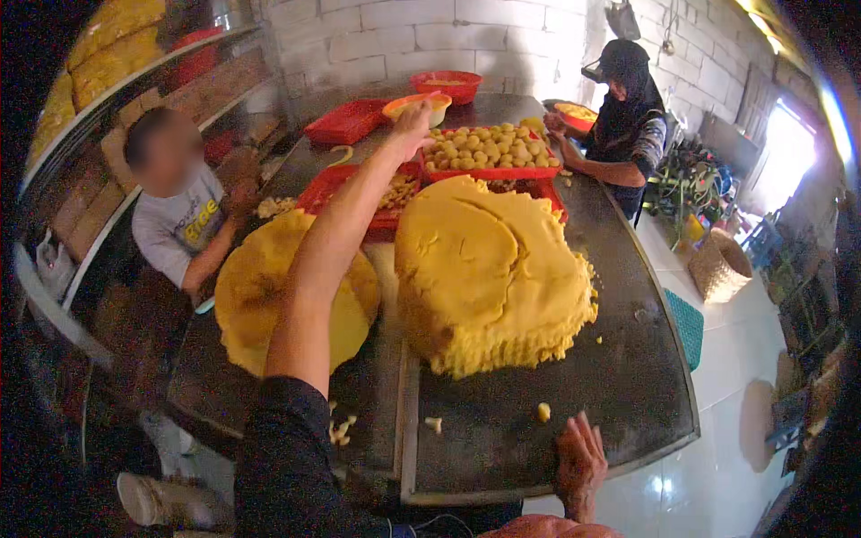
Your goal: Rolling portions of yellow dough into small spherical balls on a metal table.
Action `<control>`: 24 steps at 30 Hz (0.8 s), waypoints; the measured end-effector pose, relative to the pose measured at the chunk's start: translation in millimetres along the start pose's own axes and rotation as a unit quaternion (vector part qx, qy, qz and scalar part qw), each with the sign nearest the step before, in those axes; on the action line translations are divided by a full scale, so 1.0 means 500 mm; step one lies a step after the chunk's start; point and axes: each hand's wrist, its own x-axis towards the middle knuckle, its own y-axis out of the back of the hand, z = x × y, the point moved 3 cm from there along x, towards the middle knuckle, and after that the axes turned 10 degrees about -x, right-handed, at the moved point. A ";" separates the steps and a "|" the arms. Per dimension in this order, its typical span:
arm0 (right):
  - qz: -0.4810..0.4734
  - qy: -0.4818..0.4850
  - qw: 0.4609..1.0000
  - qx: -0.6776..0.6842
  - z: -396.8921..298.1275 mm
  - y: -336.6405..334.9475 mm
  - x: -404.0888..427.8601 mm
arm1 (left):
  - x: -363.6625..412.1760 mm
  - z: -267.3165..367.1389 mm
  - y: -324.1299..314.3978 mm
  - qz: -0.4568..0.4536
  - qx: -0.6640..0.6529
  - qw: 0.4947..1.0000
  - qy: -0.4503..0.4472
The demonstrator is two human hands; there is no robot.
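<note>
My left hand (412, 131) reaches far across the table, its fingers at an orange-rimmed bowl (436, 118). Whether they grip the rim or only touch it cannot be made out. Beside that hand is a red plastic tray (491, 173) heaped with round dough balls (488, 146). My right hand (580, 449) rests with fingers extended and nothing held, over the table's near right edge. Close to its fingertips lies a small dough piece (543, 411). A thick mound of yellow dough (484, 262) sits before me. Left of it, partly behind my forearm, spreads a flatter dough slab (239, 309).
One person (178, 202) sits at the left side; another (625, 134) stands at the far right, hands near a red bowl (584, 120). Red trays (346, 121) and a red basin (446, 86) occupy the far end. Dough crumbs (343, 430) dot the dark tabletop (484, 450).
</note>
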 end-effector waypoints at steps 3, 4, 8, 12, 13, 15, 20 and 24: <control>-0.018 0.061 0.992 -0.108 -0.039 -0.006 0.027 | -0.158 0.105 -0.050 -0.035 0.076 0.996 -0.028; -0.020 0.072 0.993 -0.093 -0.048 -0.008 0.037 | -0.207 0.141 -0.054 -0.047 0.099 0.993 -0.043; -0.019 0.120 0.992 -0.035 -0.003 -0.029 0.034 | -0.432 0.246 -0.131 -0.073 0.209 0.958 -0.185; -0.020 0.108 0.994 0.007 -0.013 -0.013 0.020 | -0.654 0.234 -0.088 -0.080 0.393 0.886 -0.232; -0.025 0.110 0.994 0.008 -0.016 -0.014 0.019 | -0.708 0.196 -0.069 -0.066 0.391 0.895 -0.205; 0.038 0.107 0.993 0.034 -0.010 -0.019 0.014 | -0.837 0.118 -0.061 -0.056 0.465 0.880 -0.081; 0.053 0.069 0.993 0.086 -0.028 -0.001 -0.017 | -1.080 -0.102 0.031 -0.025 0.550 0.825 0.127; 0.074 0.067 0.992 0.077 -0.018 -0.005 -0.023 | -1.148 -0.140 0.035 0.031 0.663 0.735 -0.140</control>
